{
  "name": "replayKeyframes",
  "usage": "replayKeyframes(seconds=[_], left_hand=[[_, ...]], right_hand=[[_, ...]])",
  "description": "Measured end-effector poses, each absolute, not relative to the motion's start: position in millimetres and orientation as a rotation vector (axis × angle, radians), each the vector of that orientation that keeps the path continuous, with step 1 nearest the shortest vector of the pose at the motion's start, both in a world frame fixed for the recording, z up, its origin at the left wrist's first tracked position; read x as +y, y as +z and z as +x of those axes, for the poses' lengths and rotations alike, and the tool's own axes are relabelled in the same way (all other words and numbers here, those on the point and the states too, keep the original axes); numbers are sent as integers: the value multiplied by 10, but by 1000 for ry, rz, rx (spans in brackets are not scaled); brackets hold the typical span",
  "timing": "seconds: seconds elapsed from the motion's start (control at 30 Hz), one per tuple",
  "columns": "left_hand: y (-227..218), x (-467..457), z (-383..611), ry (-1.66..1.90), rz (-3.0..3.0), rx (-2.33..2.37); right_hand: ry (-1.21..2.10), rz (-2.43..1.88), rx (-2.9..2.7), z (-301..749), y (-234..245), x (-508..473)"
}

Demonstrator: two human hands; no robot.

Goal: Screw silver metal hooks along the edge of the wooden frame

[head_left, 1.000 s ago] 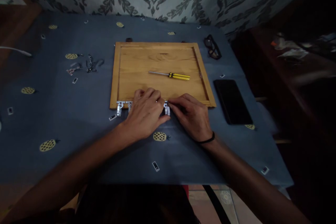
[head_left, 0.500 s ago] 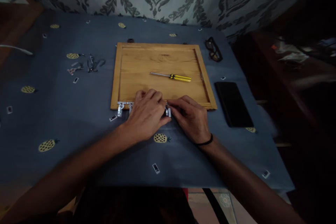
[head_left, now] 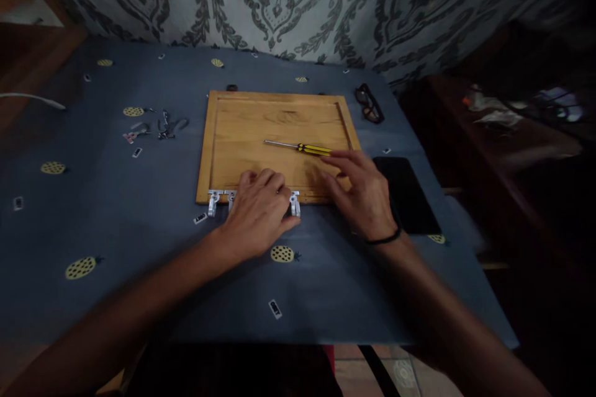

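A wooden framed panel lies flat on the table. Along its near edge sits a silver metal hook rail; its middle is hidden under my left hand, whose fingers curl over the rail and press it against the frame. My right hand hovers over the panel's near right part, thumb and fingers apart with nothing between them. Its fingertips are at the handle end of a yellow-and-black screwdriver resting on the panel; whether they touch it, I cannot tell.
Small metal pieces and what look like pliers lie on the left of the blue tablecloth. Black glasses rest beyond the panel's right corner. A dark flat phone or tablet is partly behind my right hand. A white cable reaches in from the left.
My right hand has left the rail's right end and moved right and away from me, to the screwdriver handle, its fingers spreading. My left hand stays on the rail. The view has tilted slightly up.
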State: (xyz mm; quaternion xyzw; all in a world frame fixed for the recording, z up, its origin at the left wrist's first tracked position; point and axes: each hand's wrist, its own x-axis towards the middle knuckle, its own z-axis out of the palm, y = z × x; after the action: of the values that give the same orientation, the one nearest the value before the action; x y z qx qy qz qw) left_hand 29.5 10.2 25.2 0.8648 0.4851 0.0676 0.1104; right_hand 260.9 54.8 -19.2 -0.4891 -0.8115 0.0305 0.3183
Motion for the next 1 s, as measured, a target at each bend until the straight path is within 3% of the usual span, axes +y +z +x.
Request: replayKeyframes(seconds=[0.1, 0.57, 0.87, 1.0], left_hand=[[216, 98, 289, 237, 2567, 1434], [260, 105, 315, 166, 2532, 1444], [150, 103, 277, 299, 2594, 1424], [140, 98, 277, 294, 2593, 1419]], right_hand=[[-54, -1365, -2179, 2713, -262, 812], [63, -1477, -2119, 2691, -406, 997], [-143, -1276, -1774, 2805, 436, 846], [-138, -1227, -1814, 2689, 549, 743]])
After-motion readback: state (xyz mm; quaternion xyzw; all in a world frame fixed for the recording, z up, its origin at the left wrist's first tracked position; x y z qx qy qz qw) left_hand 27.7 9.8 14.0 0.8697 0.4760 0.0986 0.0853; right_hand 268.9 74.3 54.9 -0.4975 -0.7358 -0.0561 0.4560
